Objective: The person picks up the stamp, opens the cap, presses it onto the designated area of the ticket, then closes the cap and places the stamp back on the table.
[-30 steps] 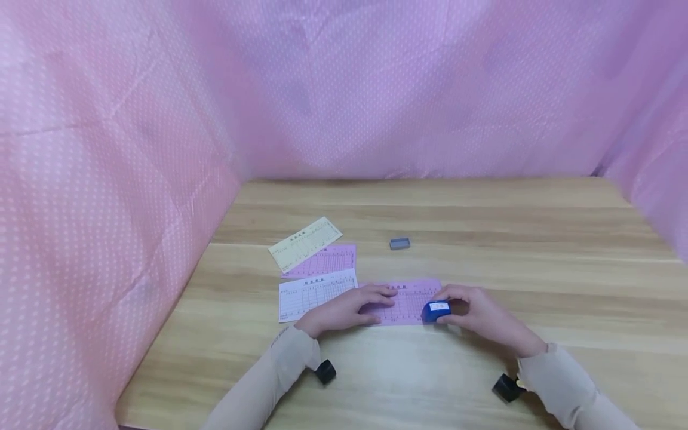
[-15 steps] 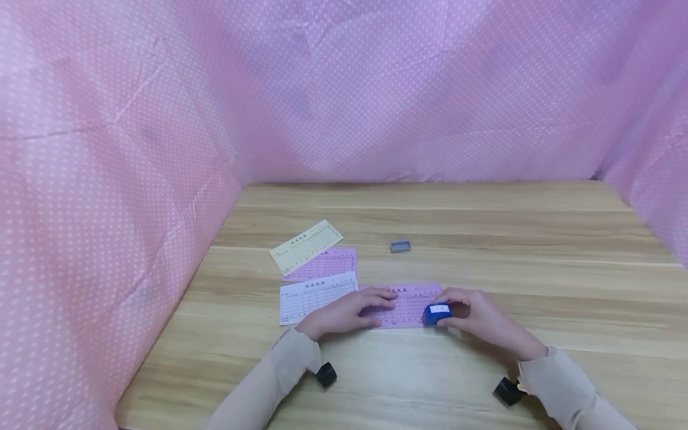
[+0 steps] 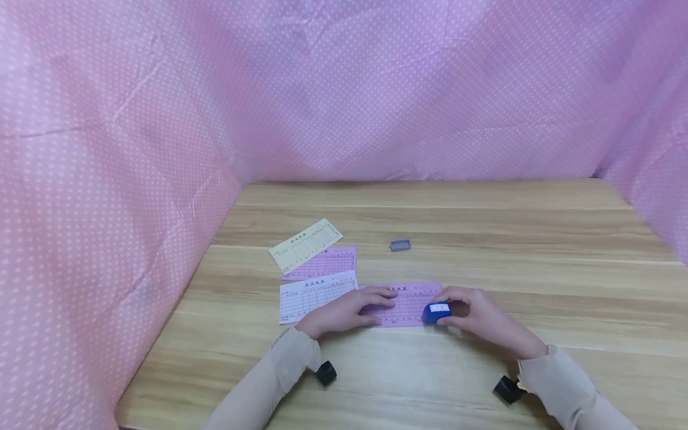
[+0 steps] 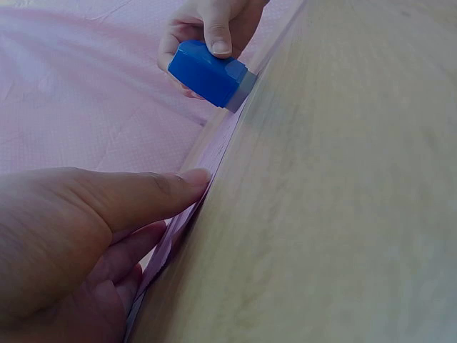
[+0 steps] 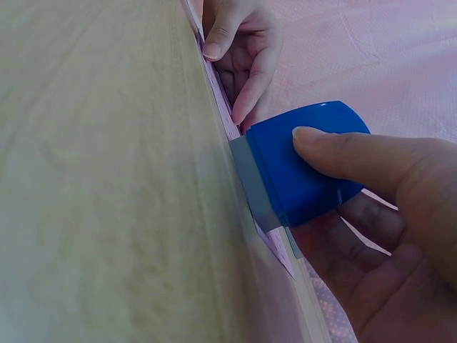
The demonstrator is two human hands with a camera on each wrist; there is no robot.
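The right hand [image 3: 486,315] pinches a blue stamp [image 3: 436,313] between thumb and fingers, its grey base [image 5: 255,184] down on the right end of a pink slip [image 3: 408,307]. The left hand [image 3: 344,312] grasps nothing, its relaxed fingers resting on that slip's other end. It partly hides a white slip [image 3: 314,295]. Beyond, a cream slip [image 3: 306,246] overlaps a 2nd pink slip [image 3: 333,264]. Farther back on the wooden table [image 3: 537,239] sits what looks like a small grey cap [image 3: 400,245].

Beige slvs [image 3: 292,355], blk wrist blocks [image 3: 325,373], poss. lettering [image 3: 280,337]
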